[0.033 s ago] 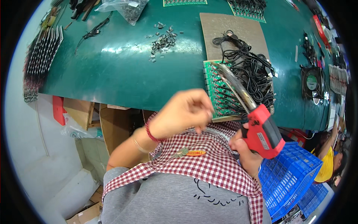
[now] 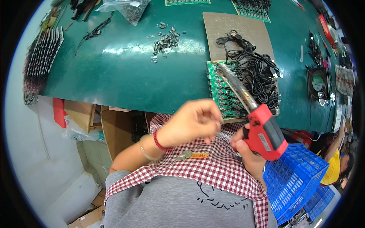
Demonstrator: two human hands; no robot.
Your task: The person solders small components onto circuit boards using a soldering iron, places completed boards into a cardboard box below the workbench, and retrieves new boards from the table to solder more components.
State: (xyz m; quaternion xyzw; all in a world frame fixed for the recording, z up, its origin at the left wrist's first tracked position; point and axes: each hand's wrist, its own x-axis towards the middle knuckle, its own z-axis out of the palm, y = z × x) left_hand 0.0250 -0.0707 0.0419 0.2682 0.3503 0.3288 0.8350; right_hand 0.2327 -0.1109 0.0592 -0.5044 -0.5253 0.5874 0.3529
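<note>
My right hand [image 2: 248, 155] is wrapped round the handle of a red and black soldering gun [image 2: 268, 132]. Its long metal tip slants up and left over a green circuit board [image 2: 215, 81] with red and black wires along it. Bundled black cables [image 2: 258, 74] lie across the board's right part. My left hand [image 2: 195, 122], blurred, is held in front of the table edge, left of the gun, its fingers curled in a pinch. A tiny dark bit shows at the fingertips, too small to name.
Loose small black pin parts [image 2: 166, 42] lie in a pile on the green table [image 2: 125, 76]. A brown board [image 2: 243, 24] lies under the cables. A clear bag [image 2: 127, 9] sits at the back, a black fan [image 2: 318, 83] at right, and blue crates [image 2: 292, 182] below.
My left hand has shifted slightly right and nearer to me. The soldering gun in my right hand has moved a little to the left.
</note>
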